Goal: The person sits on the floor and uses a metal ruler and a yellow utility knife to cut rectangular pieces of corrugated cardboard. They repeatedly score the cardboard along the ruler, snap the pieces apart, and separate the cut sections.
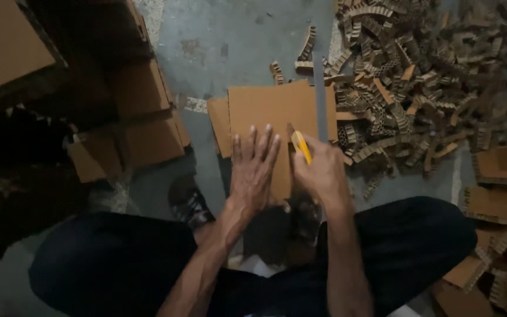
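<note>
1. Flattened brown cardboard boxes (142,117) fill the upper left of the frame.
2. The left hand (253,167) lies flat at centre, fingers spread and gripping nothing, pressing the cardboard sheet (274,108) to the grey floor (230,35).
3. Just right of it, the right hand (323,173) is closed around a yellow utility knife (300,145), its blade on the sheet.
4. A metal ruler (320,97) lies along the sheet's right edge.
5. A heap of corrugated cardboard strips (418,76) covers the upper right.

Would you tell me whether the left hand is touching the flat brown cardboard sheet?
Touching: the head view shows the left hand pressed flat, fingers spread, on the flat brown cardboard sheet.
</note>
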